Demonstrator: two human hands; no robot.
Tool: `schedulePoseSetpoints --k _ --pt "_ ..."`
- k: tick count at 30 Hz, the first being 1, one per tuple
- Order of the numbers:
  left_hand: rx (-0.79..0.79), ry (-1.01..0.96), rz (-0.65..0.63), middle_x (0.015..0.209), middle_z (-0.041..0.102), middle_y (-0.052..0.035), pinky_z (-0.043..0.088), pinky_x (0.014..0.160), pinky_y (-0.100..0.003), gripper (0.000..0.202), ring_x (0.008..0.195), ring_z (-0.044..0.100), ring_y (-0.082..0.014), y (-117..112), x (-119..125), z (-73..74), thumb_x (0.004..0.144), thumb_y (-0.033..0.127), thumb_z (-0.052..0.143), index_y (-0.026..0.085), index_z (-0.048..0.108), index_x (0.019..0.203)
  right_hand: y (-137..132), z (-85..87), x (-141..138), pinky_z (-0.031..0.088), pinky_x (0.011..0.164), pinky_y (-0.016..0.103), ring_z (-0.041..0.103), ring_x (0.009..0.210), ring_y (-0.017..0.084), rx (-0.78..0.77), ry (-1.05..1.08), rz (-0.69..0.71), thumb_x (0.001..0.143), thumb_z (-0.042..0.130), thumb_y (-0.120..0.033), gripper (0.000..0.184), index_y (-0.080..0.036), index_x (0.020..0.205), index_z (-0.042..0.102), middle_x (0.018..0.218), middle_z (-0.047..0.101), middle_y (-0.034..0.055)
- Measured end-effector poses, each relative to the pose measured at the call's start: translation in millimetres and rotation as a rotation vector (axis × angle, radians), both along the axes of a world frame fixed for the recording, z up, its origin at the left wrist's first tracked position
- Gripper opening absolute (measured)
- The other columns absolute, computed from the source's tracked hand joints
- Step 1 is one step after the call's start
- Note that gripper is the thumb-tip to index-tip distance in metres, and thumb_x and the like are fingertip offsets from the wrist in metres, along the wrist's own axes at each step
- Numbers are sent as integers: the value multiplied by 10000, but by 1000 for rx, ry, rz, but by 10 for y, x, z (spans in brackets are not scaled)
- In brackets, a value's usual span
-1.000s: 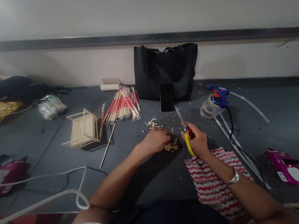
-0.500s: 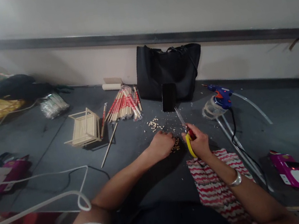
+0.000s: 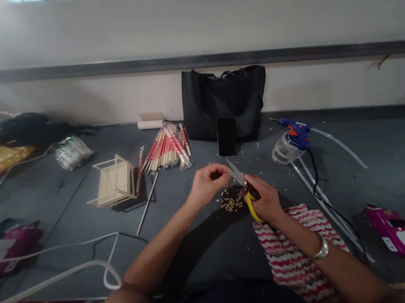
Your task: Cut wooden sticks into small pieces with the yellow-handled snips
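Note:
My right hand grips a pair of scissors with yellow and red handles, their blades pointing up and to the left. Beside the blades, my left hand is closed in a pinch at the fingertips; whatever sits in it is too small to make out. Below both hands lies a scatter of small cut pale pieces on the dark table. A single thin stick rests left of my left hand. Farther left stands a small frame built of wooden sticks.
Wrapped chopsticks lie behind my left hand. A phone leans on a black bag. At right are a blue glue gun on a jar, clear glue sticks, and a magenta box with a cable. A striped cloth lies under my right forearm.
My left hand has risen from the small pieces on the table to the scissor blades, its fingers now pinched. The scissors have tilted leftward toward it. The view has shifted slightly upward.

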State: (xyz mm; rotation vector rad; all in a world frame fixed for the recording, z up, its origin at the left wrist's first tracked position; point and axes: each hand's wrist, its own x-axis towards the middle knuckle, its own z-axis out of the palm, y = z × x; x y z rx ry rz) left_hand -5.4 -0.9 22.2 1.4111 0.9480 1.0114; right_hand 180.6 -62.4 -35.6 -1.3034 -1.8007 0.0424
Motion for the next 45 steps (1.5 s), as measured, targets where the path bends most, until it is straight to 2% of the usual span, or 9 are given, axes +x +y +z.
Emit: schedulePoseSetpoints --k 4,12,18,24,30,37,45 --pt "18 24 32 669 671 7 461 551 -199 120 566 557 -90 -27 13 -6 702 199 666 159 733 793 -6 -5 14 576 705 293 644 701 173 27 -60 7 818 561 -172 458 -219 1264 653 801 690 24" --pt "243 251 108 632 701 14 458 573 -200 125 585 603 -109 -76 36 17 709 155 656 173 764 768 -30 -31 18 574 751 318 647 795 200 22 -112 -1 765 554 -114 608 -245 1357 594 877 681 35" --pt "347 298 121 659 726 12 482 594 -197 128 590 626 -106 -115 38 76 713 118 649 180 758 741 -41 -69 23 575 782 331 639 836 212 6 -111 0 731 538 -83 665 -247 1374 578 909 674 42" --pt "290 271 130 601 677 21 450 552 -183 109 555 587 -93 -142 82 38 703 110 656 163 748 726 -37 -68 32 585 758 337 641 839 222 28 -130 20 723 534 -69 652 -216 1357 575 918 672 57" --pt "244 274 123 607 671 28 462 566 -186 142 560 577 -92 -157 93 47 674 86 655 166 750 744 -40 -58 31 596 773 340 663 876 223 27 -150 10 680 513 -49 719 -238 1373 553 951 681 53" --pt "218 267 119 583 641 32 452 567 -195 99 554 553 -91 -164 88 78 683 116 637 168 720 694 -43 -97 50 609 758 332 693 871 215 41 -100 68 749 513 -62 648 -220 1376 553 1002 720 74" --pt "179 231 158 571 607 29 416 540 -193 85 557 528 -93 -162 119 11 686 192 627 173 623 603 -69 -135 52 616 831 377 704 902 230 -71 -115 26 756 541 -99 641 -222 1385 561 1039 740 81"
